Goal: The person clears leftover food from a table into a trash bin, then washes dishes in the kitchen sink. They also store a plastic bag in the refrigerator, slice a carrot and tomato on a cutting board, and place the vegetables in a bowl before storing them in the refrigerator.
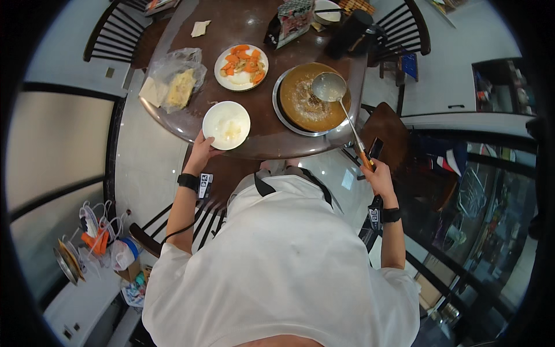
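Note:
My left hand (203, 152) grips the rim of a white bowl (226, 126) at the near edge of the dining table; a little pale food lies in the bowl. In my right hand (379, 178) is the wood-toned handle of a metal ladle (329, 86). The ladle's head, with some liquid in it, is over a round brown pot (290, 102) of broth with bits floating in it. Under the pot is a silver-rimmed round base. A white plate (220, 80) of orange carrot slices and pale pieces lies beyond the bowl.
Yellow food in a clear plastic bag (190, 60) lies at the table's left. Farther back are a printed food pouch (295, 21), a white bowl with chopsticks (327, 16) and a dark cylindrical container (353, 30). Wooden chairs (93, 39) surround the table (182, 26).

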{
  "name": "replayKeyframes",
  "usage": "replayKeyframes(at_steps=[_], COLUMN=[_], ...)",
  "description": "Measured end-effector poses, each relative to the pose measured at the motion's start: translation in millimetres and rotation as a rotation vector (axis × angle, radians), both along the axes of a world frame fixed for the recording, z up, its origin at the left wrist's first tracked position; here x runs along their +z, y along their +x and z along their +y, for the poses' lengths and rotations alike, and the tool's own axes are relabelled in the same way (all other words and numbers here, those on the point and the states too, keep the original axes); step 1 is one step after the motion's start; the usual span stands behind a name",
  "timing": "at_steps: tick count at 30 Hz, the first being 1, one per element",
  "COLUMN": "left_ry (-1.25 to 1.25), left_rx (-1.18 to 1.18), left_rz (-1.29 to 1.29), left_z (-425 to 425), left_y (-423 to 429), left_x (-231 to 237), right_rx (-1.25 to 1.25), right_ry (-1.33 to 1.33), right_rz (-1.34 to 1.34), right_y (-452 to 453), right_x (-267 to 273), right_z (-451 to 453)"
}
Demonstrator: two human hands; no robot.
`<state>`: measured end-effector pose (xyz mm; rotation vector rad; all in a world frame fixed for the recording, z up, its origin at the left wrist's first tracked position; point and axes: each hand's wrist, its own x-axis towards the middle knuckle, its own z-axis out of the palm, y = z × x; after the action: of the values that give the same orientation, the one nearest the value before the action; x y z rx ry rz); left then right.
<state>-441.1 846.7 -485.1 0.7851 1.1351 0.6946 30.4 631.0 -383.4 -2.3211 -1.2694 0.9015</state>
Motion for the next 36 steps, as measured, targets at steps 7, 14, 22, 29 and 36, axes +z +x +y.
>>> replayKeyframes(at_steps=[7,14,22,29,36], left_ry=[-0.019,0.070,-0.106,-0.097,0.412], left_rx=[-0.125,-0.461,-0.608,-0.711,-0.796], left_rz=[-0.074,-0.214,-0.041,0.075,0.309], left_z=[10.0,45.4,79.3,93.9,180.3], left_y=[34.6,157.7,255.4,262.8,285.2], left_x=[53.9,99.5,53.0,56.7,169.9], right_rx=[-0.073,-0.150,-0.010,0.238,0.416], right_ry=[0.045,0.084,0.094,-0.008,-0.029], right_rz=[-0.016,0.071,0.051,-0.060,-0.072], right_y=[-9.7,-2.2,39.4,72.3,102.8], right_x=[6.2,35.9,35.6,25.4,21.8], right_z=[-17.1,-20.4,-15.6,7.4,34.3])
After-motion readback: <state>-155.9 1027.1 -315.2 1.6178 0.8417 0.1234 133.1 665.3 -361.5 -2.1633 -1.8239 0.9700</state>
